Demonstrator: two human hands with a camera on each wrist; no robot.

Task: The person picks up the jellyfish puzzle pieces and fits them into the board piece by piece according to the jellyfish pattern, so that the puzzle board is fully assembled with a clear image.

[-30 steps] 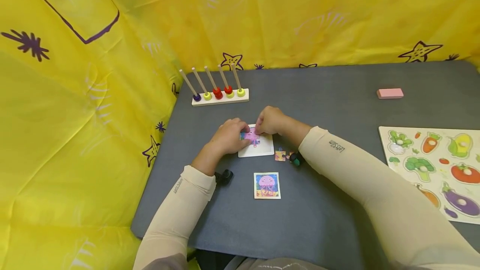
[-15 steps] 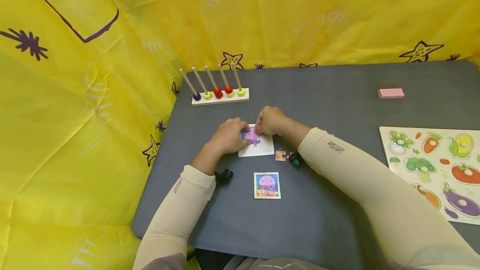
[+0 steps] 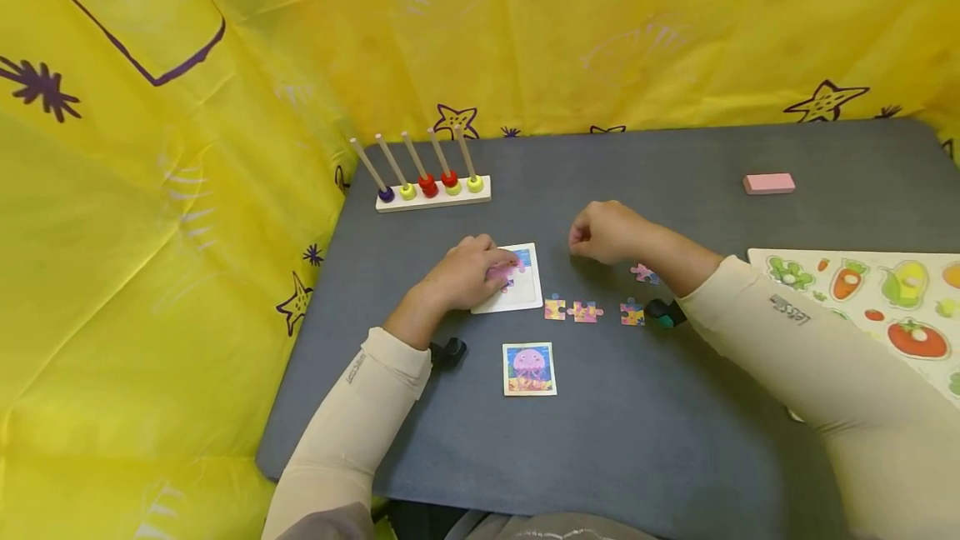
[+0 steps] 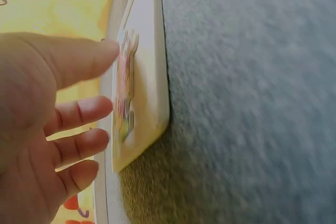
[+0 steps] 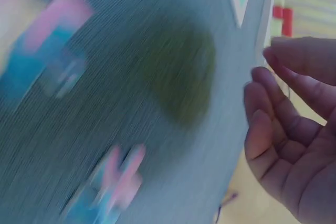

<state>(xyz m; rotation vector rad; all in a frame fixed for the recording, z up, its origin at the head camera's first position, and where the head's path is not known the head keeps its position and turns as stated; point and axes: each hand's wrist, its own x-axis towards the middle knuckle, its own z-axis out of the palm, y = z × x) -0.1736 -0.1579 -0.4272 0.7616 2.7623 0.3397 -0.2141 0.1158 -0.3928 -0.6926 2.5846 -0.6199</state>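
Puzzle tray (image 3: 529, 292) sits partly hidden beneath the left hand (image 3: 468, 272).

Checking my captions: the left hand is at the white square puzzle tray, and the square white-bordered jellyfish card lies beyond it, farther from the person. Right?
Not beyond it: in the head view, the white-bordered jellyfish card lies on the near side of the white puzzle tray. The left hand is at the tray.

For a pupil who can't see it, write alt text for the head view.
A person's left hand covers part of a white puzzle tray on a grey table, while the right hand hovers to its right. Loose jigsaw pieces lie nearby, with a jellyfish card nearer the person.
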